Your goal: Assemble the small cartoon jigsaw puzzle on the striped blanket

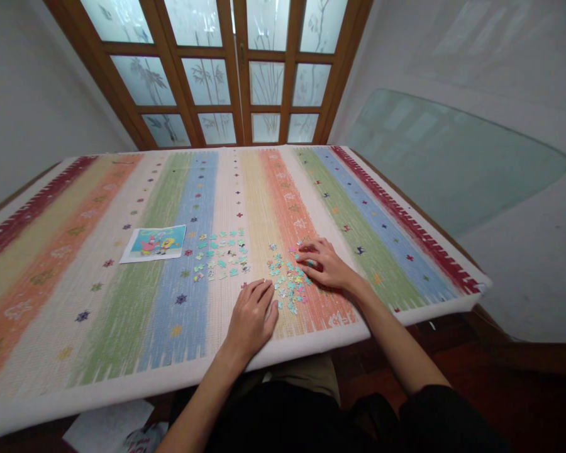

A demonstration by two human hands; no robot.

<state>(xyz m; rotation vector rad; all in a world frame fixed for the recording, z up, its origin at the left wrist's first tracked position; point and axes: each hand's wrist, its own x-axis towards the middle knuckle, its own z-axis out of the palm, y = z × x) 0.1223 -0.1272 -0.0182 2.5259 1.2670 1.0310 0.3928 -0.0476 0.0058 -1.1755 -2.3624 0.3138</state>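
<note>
A loose pile of jigsaw pieces (290,283), mostly teal with some pink and yellow, lies on the striped tablecloth in front of me. Over its right side is my right hand (326,264), fingers bent and apart, the tips down among the pieces. My left hand (252,314) rests on the cloth at the pile's left edge, fingers curved and thumb apart; no piece clearly shows in it. Left of the pile, more jigsaw pieces (221,255) are spread out singly in rough rows. Beyond them lies a picture sheet (155,244) with a pink and a yellow cartoon figure.
The striped tablecloth (117,327) covers a wide table, its white border hanging over the near edge. Wood-framed glass doors (240,82) stand behind the far edge. A pale green panel (443,157) is on the right wall. Below the table at left are papers (108,428).
</note>
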